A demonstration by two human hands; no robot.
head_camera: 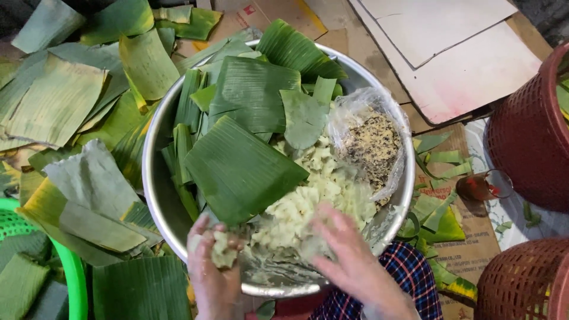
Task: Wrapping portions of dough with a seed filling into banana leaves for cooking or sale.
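Left hand [213, 266] sits at the near rim of the bowl [155, 178], fingers curled around a lump of pale dough [222, 249]. It cups the lump from below, palm up, likely so the soft mass doesn't spill. The lump is a roundish blob with no clear long axis.

Right hand [349, 255] reaches into the dough pile [314, 198], palm down, fingers spread and loosely bent. It's motion-blurred, so I can't tell if it grips anything or just presses.

The dough pile fills the bowl's near-right part, running roughly from near-left to far-right, toward the bag.

Plastic bag [373, 142] of dark speckled filling lies on the far-right side, touching the dough, mouth open and slumped against the rim.

Cut banana leaves [240, 166] are stacked on the bowl's left and far side, kept off the dough. The top square lies flat, its ribs running from far-left to near-right.

More leaves [59, 101] are heaped on the floor to the left. Red baskets [527, 124] stand right, cardboard [450, 53] beyond.
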